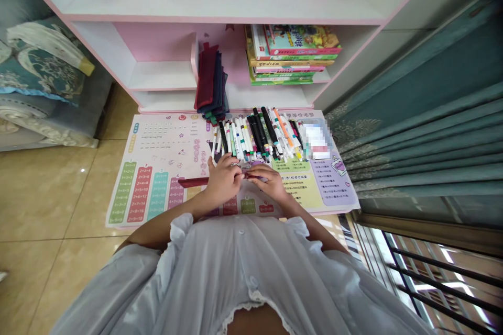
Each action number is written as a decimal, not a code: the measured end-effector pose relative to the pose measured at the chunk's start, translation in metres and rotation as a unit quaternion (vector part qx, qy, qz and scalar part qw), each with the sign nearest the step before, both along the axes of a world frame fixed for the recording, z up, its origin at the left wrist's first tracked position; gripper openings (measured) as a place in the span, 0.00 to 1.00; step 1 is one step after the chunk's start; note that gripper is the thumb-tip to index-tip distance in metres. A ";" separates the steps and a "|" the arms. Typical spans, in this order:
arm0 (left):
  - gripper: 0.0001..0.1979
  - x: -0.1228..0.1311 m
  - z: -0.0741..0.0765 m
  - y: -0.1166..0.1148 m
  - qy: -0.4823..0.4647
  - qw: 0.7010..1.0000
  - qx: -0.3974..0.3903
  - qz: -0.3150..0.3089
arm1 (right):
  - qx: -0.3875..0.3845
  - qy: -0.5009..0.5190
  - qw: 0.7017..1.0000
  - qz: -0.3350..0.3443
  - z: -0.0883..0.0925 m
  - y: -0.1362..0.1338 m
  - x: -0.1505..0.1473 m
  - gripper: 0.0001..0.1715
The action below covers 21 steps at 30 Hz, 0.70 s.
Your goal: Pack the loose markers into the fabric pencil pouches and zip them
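Note:
A dark red pouch (192, 182), seen nearly edge-on, stretches across the front of the desk. My left hand (222, 180) is closed on it, and one end sticks out to the left of that hand. At its other end my right hand (269, 182) pinches with thumb and fingers, close to the left fingertips. Both hands hide the pouch's middle. Just beyond the hands lies a wide pile of marker pens (255, 136), with white, black and orange barrels. Behind the pile, to the left, leans a stack of similar pouches (210, 81) in dark red, navy and green.
The desk top (157, 138) carries printed multiplication tables. A pile of books (293, 57) sits on the pink and white shelf (223, 2). At the desk's back right lies a blurred-out item (317, 138). A teal curtain (424, 115) hangs along the right.

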<state>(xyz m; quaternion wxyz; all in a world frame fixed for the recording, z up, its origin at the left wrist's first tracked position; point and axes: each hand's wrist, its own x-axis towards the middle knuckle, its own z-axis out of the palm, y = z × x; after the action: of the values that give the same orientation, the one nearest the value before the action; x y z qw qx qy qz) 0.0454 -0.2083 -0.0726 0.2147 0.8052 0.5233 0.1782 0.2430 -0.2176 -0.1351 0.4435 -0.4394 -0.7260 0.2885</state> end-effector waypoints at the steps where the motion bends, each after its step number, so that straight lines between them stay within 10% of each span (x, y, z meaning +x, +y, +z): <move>1: 0.06 0.000 0.000 0.000 0.006 1.000 0.000 -0.002 | -0.003 -0.001 1.000 0.000 0.000 0.000 0.000 0.10; 21: 0.08 -0.012 0.011 0.003 0.049 0.998 -0.037 0.016 | 0.047 -0.016 0.999 0.001 0.000 0.006 0.004 0.10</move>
<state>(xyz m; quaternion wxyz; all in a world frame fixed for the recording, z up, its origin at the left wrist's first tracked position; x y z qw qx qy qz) 0.0329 -0.2050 -0.0621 0.2154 0.7961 0.5520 0.1225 0.2470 -0.2116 -0.1346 0.4512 -0.4219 -0.7464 0.2478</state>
